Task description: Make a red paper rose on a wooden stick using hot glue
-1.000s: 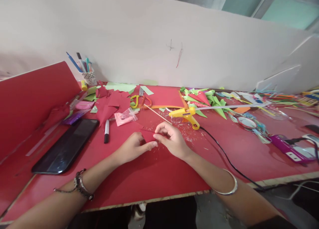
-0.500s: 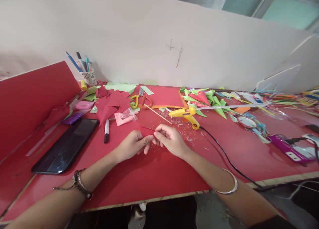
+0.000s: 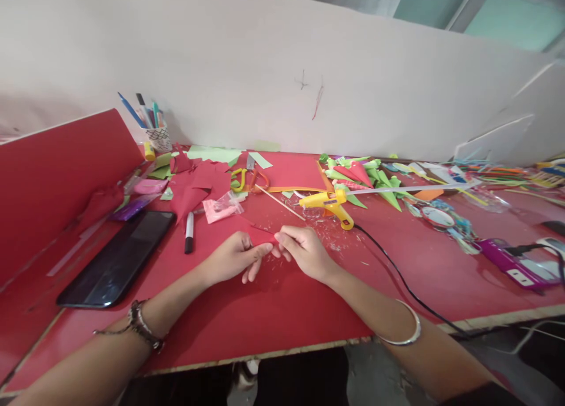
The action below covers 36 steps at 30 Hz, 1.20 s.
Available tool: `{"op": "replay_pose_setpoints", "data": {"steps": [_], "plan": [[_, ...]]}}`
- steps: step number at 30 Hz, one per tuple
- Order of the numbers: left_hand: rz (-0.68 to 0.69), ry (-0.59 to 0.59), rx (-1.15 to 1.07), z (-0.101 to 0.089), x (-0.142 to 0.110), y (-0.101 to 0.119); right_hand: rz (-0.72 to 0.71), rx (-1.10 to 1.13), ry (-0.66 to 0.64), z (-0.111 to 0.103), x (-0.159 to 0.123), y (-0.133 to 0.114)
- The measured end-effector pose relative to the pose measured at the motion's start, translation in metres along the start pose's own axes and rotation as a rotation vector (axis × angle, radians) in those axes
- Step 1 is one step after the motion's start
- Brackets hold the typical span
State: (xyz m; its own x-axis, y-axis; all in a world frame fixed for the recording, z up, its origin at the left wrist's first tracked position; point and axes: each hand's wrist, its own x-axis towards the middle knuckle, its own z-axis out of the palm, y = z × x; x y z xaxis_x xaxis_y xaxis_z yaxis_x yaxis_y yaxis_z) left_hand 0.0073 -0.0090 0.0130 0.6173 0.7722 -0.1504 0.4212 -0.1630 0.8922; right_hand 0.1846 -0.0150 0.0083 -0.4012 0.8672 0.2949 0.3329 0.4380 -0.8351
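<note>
Between my two hands is a small piece of red paper (image 3: 261, 236), hard to tell from the red table beneath it. My left hand (image 3: 233, 258) grips its left side, thumb on top and fingers below. At the paper's right end my right hand (image 3: 304, 250) pinches it between thumb and fingers. Just beyond them lie a thin wooden stick (image 3: 280, 202) and a pink packet (image 3: 223, 207). A yellow glue gun (image 3: 326, 203) with a long glue stick rests past my right hand.
Left of my hands are a black phone (image 3: 119, 259) and a marker (image 3: 189, 232). Red paper pieces (image 3: 194, 188), scissors (image 3: 239, 179) and green and red paper cones (image 3: 371, 176) line the back. The glue gun's cord (image 3: 397, 273) runs rightward near a purple power strip (image 3: 507, 265).
My right hand has shifted slightly right and down along the red paper. More of the paper shows between my hands, and my left fingers have moved a little lower.
</note>
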Motion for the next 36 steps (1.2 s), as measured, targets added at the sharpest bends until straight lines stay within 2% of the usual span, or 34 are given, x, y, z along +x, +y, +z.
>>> {"op": "replay_pose_setpoints", "data": {"steps": [4,7,16,20,24,30,36], "plan": [[0.033,0.065,-0.007,0.002,0.0,0.003,-0.036,-0.064,-0.023,0.001,-0.002,-0.001],[0.053,0.073,-0.045,0.003,0.002,0.001,-0.045,-0.074,-0.037,0.002,-0.003,0.0],[0.104,0.098,-0.064,0.0,0.004,-0.008,0.017,0.035,-0.172,0.002,-0.003,-0.001],[0.101,0.121,-0.03,0.0,0.003,-0.003,0.036,0.067,-0.137,0.001,-0.003,-0.002],[0.132,0.138,-0.13,0.001,0.002,0.0,0.054,0.05,-0.074,0.002,-0.003,-0.002],[0.101,-0.052,-0.222,0.004,0.001,0.0,0.068,0.05,-0.108,0.003,-0.003,0.0],[0.089,-0.154,-0.13,-0.001,-0.003,-0.002,-0.008,-0.028,-0.126,0.002,-0.003,0.0]]}}
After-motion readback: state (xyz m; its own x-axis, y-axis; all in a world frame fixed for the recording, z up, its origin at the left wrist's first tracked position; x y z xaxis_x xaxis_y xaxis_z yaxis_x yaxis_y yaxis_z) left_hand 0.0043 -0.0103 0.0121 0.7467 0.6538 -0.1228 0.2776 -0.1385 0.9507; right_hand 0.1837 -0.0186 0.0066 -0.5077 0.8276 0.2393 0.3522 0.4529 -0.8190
